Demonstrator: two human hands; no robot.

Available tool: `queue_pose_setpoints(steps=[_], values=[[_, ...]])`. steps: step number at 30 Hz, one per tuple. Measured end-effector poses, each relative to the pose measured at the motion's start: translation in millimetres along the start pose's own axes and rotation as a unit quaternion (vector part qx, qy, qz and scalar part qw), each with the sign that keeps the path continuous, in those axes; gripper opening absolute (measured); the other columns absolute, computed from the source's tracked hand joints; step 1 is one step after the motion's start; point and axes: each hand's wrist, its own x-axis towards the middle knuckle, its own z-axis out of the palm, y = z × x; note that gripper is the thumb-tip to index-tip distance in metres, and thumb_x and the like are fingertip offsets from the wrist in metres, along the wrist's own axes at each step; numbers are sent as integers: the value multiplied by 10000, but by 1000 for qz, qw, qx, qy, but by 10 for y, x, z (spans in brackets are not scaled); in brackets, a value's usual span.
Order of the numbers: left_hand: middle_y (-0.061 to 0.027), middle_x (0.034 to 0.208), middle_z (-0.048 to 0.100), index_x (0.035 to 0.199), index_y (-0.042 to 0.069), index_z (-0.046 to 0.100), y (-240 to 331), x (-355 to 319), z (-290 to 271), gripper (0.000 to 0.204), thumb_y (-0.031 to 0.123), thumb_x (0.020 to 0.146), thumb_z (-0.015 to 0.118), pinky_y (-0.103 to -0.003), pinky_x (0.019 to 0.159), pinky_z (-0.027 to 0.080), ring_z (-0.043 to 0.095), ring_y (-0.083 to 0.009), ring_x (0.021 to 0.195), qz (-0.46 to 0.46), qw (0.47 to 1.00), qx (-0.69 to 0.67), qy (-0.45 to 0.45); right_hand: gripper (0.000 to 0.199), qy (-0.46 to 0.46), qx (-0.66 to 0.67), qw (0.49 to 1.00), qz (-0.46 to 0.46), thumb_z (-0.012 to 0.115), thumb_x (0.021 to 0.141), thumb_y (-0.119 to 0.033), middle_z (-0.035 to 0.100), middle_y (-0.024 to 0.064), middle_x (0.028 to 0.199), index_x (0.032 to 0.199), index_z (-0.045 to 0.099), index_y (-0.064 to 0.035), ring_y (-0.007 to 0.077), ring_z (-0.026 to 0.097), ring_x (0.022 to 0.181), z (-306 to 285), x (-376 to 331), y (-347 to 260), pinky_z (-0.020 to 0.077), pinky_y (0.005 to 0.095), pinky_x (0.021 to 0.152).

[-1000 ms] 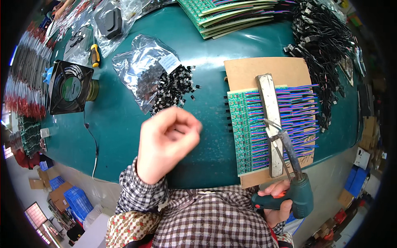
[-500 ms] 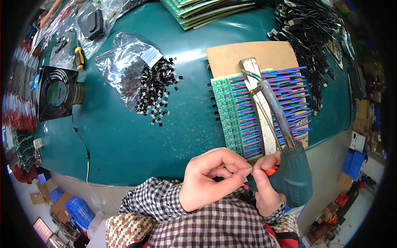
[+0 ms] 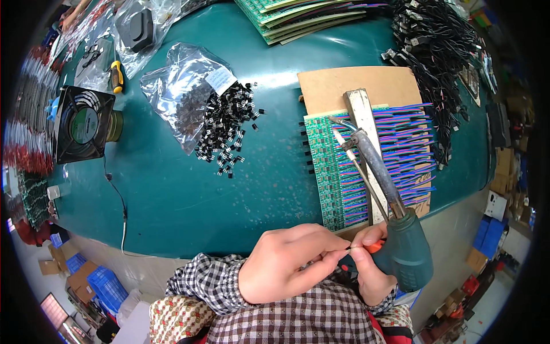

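Note:
Over the table's near edge, my left hand [image 3: 295,264] pinches something tiny and dark between thumb and forefinger, too small to name. Its fingertips meet those of my right hand [image 3: 371,265], whose thumb and forefinger are also pinched. A soldering gun [image 3: 408,249] with a teal handle and orange trigger is in my right hand; the fingers round its grip are mostly hidden. Its metal barrel and tip slant up and left over a metal bar [image 3: 361,109]. Beneath lies a panel of green circuit boards [image 3: 323,166] with rows of blue, pink and black wires [image 3: 395,155].
Brown board [image 3: 361,86] underlies the panel. Left of it are loose black components [image 3: 226,126] spilling from a clear bag [image 3: 177,80]. Farther left stand a fan [image 3: 86,126] and a yellow-black screwdriver [image 3: 117,77]. Stacked circuit panels [image 3: 303,23] and bundled black cables [image 3: 435,63] lie far off.
My left hand has turned, its back now more upward and its fingers straighter, still meeting my right fingertips. The view has shifted slightly, moving the table things a little right and down.

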Motion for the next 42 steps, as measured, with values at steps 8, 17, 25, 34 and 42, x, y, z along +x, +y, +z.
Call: queue_pose_setpoints(steps=[8, 17, 25, 34, 42], values=[[-111, 812, 631, 874, -39, 571, -280, 208, -180, 125, 74, 822, 565, -216, 613, 502, 616, -132, 734, -183, 946, -153, 218, 372, 36, 80, 996, -4, 553, 789, -219, 430, 56, 859, 1059, 396, -17, 169, 479, 733, -96, -128, 47, 412, 266, 626], [-106, 786, 627, 860, -25, 570, -381, 319, -197, 121, 91, 825, 560, -229, 580, 508, 622, -148, 687, -242, 925, -232, 178, 455, 44, 110, 993, 24, 590, 781, -345, 468, 84, 880, 1042, 417, -14, 194, 512, 792, -182, -282, 151, 440, 301, 690], [-108, 769, 625, 845, -27, 560, -400, 345, -187, 101, 71, 826, 549, -235, 563, 510, 624, -159, 665, -249, 921, -245, 170, 580, 90, 27, 995, 40, 582, 771, -422, 486, 140, 889, 1051, 404, 54, 228, 541, 835, -213, -418, 244, 511, 347, 689], [-93, 765, 617, 833, -42, 556, -389, 348, -198, 90, 40, 797, 565, -208, 578, 511, 614, -121, 659, -255, 914, -266, 171, 564, 47, -5, 996, 74, 620, 729, -452, 485, 152, 853, 921, 457, 53, 232, 527, 808, -278, -444, 254, 524, 359, 695], [-121, 767, 623, 850, -34, 554, -425, 333, -188, 78, 37, 822, 535, -238, 556, 517, 629, -171, 666, -234, 922, -258, 168, 530, 75, 60, 989, 108, 751, 646, -317, 565, 154, 801, 908, 469, 48, 232, 586, 758, -308, -465, 285, 509, 392, 727]])
